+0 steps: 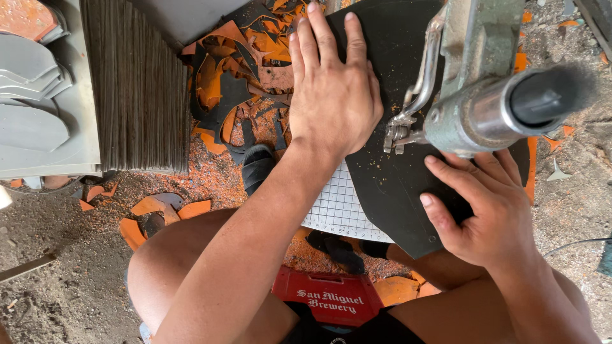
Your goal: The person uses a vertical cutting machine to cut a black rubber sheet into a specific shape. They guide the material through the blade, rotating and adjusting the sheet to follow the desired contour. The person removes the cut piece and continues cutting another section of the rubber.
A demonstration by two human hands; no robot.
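A person seated over a littered dirt floor (57,280) presses a flat black sheet of rubbery material (395,191) against a white gridded cutting mat (338,207) on a small desk, under the head of a grey-green metal cutting machine (484,95) with a chrome lever. The left hand (331,95) lies open and flat, fingers together, palm down on the far left part of the sheet; the right hand (488,210) rests spread on its near right edge, fingers apart, gripping nothing. The sheet lies mid-scene, between the two hands, its near corner overhanging the mat. It looks thin, light and flexible, with a matt, slightly dusty face, and is probably best steadied by flat palms close to the tool, since the edges would likely flop if pinched. Curled orange and black offcuts (236,83) pile up on the far left beside a dense stack of thin grey sheets (137,83) and grey curved cut pieces (32,95). A red plastic crate (328,299) sits near, between the person's bare knees.
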